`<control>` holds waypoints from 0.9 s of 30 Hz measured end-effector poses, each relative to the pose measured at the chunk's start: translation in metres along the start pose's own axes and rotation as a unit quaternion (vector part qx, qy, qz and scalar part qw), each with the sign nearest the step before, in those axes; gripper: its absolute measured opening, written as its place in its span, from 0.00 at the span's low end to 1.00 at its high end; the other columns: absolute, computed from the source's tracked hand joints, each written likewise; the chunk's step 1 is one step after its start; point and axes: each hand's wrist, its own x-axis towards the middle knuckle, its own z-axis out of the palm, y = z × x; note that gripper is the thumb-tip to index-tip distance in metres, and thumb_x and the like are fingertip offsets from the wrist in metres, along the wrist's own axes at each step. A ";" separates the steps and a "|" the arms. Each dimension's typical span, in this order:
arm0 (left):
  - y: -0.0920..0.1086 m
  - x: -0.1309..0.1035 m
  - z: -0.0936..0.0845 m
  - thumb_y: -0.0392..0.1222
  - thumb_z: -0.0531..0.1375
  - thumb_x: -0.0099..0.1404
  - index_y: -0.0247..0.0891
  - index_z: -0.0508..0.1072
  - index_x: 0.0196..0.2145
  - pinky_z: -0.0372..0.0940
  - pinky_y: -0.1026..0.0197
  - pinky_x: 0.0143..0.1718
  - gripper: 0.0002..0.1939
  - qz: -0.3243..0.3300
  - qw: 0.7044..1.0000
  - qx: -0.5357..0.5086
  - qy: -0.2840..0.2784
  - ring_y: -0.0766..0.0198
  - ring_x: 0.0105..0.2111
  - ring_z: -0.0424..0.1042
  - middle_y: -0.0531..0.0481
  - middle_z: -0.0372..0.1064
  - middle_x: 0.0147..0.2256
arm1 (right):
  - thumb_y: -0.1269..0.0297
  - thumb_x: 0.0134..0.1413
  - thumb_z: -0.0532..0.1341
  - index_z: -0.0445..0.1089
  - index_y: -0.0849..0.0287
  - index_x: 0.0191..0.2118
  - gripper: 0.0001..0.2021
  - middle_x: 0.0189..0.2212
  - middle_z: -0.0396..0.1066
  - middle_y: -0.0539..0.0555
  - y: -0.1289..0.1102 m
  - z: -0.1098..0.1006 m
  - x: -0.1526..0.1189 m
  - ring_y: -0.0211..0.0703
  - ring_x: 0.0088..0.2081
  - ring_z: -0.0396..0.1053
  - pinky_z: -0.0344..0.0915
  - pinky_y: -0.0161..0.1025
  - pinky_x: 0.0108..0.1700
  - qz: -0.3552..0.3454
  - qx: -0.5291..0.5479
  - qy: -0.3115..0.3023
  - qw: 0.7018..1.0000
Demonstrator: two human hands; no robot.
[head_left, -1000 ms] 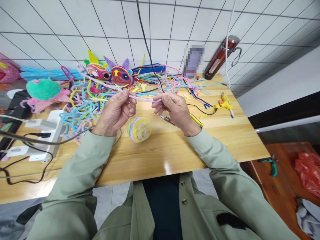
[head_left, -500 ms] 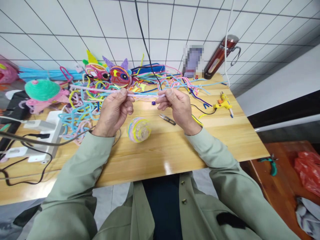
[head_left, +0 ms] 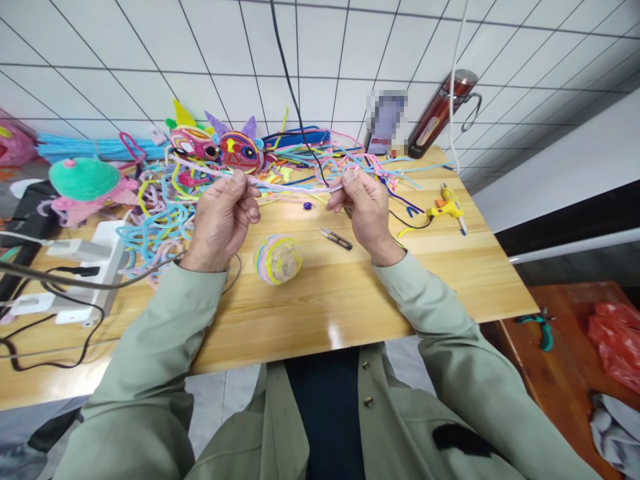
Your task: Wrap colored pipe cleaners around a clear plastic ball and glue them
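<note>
Between my hands a pale lilac pipe cleaner (head_left: 287, 187) is stretched nearly level above the table. My left hand (head_left: 224, 217) pinches it between thumb and forefinger, and its free end runs out to the left past that hand. At the right end, my right hand (head_left: 364, 212) pinches it the same way. Below my hands sits a small round form (head_left: 278, 259) wound with yellow, pink and blue pipe cleaner, part of its side bare. Thread snips (head_left: 336, 238) lie just under my right hand. A small dark blue bead-like piece (head_left: 307, 206) is near them.
Tangled pipe cleaners (head_left: 155, 220) and two colourful animal-face pieces (head_left: 242, 152) fill the back left. A yellow glue gun (head_left: 448, 207) lies at right, near a red-brown flask (head_left: 443, 113). A white power strip (head_left: 97, 273) with cords is at left. A black cable (head_left: 295, 93) hangs in front.
My hands have moved slightly apart, the left one leftward and the right one rightward. The pipe cleaner's left free end now sticks out shorter and tilts upward.
</note>
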 end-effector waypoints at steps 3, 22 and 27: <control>0.000 0.002 -0.002 0.47 0.73 0.73 0.41 0.79 0.31 0.64 0.73 0.17 0.14 0.017 1.000 0.010 0.009 0.76 0.18 0.67 0.56 0.78 0.28 | 0.25 0.64 0.61 0.80 0.54 0.39 0.33 0.26 0.77 0.49 -0.001 -0.010 0.008 0.41 0.32 0.81 0.79 0.38 0.37 0.011 -0.021 -0.025 0.999; 0.003 -0.035 0.017 0.53 0.75 0.67 0.39 0.84 0.30 0.65 0.67 0.25 0.15 0.049 0.983 0.152 -0.088 0.70 0.23 0.68 0.49 0.79 0.32 | 0.36 0.68 0.67 0.83 0.56 0.53 0.27 0.51 0.85 0.56 -0.042 -0.032 0.008 0.47 0.53 0.82 0.75 0.44 0.59 0.112 -0.015 -0.359 0.927; 0.003 -0.041 0.024 0.54 0.76 0.64 0.38 0.83 0.31 0.65 0.67 0.24 0.17 0.026 0.983 0.156 -0.091 0.70 0.23 0.70 0.49 0.78 0.30 | 0.42 0.71 0.65 0.81 0.59 0.40 0.22 0.36 0.85 0.53 -0.027 0.000 -0.008 0.39 0.38 0.80 0.73 0.36 0.45 0.104 -0.007 -0.357 0.928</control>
